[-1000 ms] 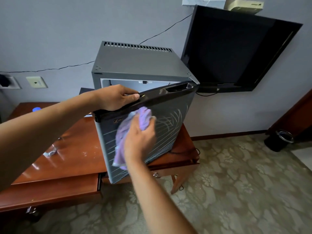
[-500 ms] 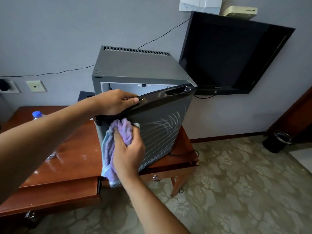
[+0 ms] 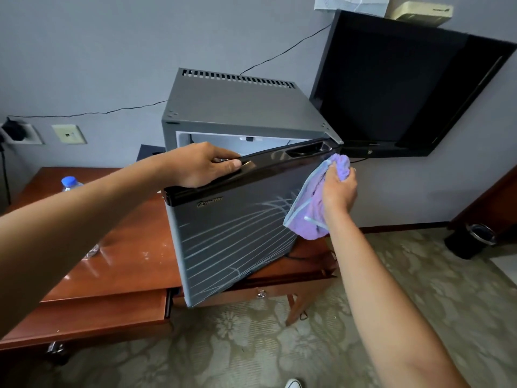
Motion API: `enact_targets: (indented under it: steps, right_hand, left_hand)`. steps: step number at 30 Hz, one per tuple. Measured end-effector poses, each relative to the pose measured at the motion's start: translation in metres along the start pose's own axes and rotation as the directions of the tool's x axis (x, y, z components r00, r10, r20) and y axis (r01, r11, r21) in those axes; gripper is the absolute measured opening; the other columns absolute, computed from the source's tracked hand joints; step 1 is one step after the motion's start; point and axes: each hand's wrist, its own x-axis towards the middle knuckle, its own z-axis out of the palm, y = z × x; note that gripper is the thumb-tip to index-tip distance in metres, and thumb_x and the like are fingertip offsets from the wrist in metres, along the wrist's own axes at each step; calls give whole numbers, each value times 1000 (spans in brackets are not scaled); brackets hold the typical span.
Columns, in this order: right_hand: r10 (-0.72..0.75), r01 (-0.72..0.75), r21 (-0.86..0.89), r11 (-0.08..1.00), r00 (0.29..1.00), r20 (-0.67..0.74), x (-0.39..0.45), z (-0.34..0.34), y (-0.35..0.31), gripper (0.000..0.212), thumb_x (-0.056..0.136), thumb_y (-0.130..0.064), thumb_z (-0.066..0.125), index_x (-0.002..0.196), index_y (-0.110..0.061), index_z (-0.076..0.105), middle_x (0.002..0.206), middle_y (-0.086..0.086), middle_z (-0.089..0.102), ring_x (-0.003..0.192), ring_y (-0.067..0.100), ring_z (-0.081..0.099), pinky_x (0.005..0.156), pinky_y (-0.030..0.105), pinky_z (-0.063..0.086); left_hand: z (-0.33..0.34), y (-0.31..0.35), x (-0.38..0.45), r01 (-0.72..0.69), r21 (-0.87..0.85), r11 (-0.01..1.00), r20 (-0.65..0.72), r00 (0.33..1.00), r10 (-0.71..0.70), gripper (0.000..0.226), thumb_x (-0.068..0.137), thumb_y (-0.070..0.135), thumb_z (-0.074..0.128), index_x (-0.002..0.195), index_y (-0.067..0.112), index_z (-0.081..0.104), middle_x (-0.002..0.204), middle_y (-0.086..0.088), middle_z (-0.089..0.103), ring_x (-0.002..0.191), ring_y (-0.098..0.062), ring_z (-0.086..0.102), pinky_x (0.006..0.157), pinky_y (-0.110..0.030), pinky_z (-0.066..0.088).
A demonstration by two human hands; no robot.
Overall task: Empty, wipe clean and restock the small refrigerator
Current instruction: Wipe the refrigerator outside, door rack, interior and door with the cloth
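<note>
On the desk [image 3: 117, 264] stands one fridge [image 3: 240, 107], door [image 3: 232, 233] partly open. Left hand [image 3: 201, 166] grips the door's top edge, fingers curled over it, thumb along the front: probably bracing the door so it doesn't swing under wiping pressure. Right hand [image 3: 337, 189] has fingers bunched round one purple cloth [image 3: 310, 214], held at the door's upper hinge-side corner, loose end hanging down the front. Streaks across the door suggest it's mid-wipe on the outside. Interior mostly hidden; can't tell if emptied. One water bottle [image 3: 71, 184] stands at the desk's far left, well apart from the fridge, likely set aside for restocking. One TV [image 3: 397, 88] on the wall just beside the fridge. One bin [image 3: 472, 242] on the floor, right.
</note>
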Motion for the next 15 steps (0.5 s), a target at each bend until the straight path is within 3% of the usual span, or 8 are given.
enact_targets:
  steps: [4, 7, 10, 12, 15]
  right_hand:
    - [0, 0, -100, 995, 1000, -2, -1, 2, 20, 24, 99, -44, 56, 104, -21, 57, 92, -2, 66, 78, 25, 60, 68, 30, 41]
    - [197, -159, -280, 947, 974, 113, -17, 12, 75, 28, 99, -51, 54, 101, -23, 58, 87, -3, 67, 70, 21, 63, 63, 30, 49]
    - [388, -217, -529, 821, 891, 237, -37, 12, 137, 35, 88, -59, 63, 96, -26, 61, 94, 2, 70, 86, 30, 70, 79, 37, 59]
    - [444, -286, -492, 822, 863, 240, -47, 7, 166, 39, 84, -61, 68, 97, -25, 62, 94, 1, 69, 92, 31, 71, 84, 38, 58]
    - [427, -353, -290, 890, 867, 256, -57, -5, 163, 42, 79, -59, 74, 98, -22, 66, 92, -4, 73, 92, 26, 72, 85, 34, 53]
  left_hand:
    - [1, 0, 1, 2, -12, 1000, 0, 1000, -2, 44, 103, 53, 45, 141, 35, 58, 117, 9, 67, 103, -10, 59, 92, -24, 39]
    - [2, -2, 1, 12, -26, 1000, -3, 1000, -12, 43, 102, 55, 45, 140, 39, 59, 119, 12, 68, 106, -9, 61, 92, -24, 40]
    - [0, -2, 2, 31, -25, 999, 5, 1000, -31, 44, 101, 56, 46, 140, 40, 59, 115, 15, 66, 107, -8, 61, 93, -25, 39]
    - [0, -2, 2, 35, -21, 999, 6, 999, -35, 45, 100, 57, 46, 140, 40, 59, 115, 15, 66, 108, -9, 61, 93, -25, 39]
    - [0, -2, 2, 61, -36, 998, 5, 998, -61, 44, 101, 56, 47, 139, 39, 59, 118, 14, 66, 108, -8, 60, 95, -26, 40]
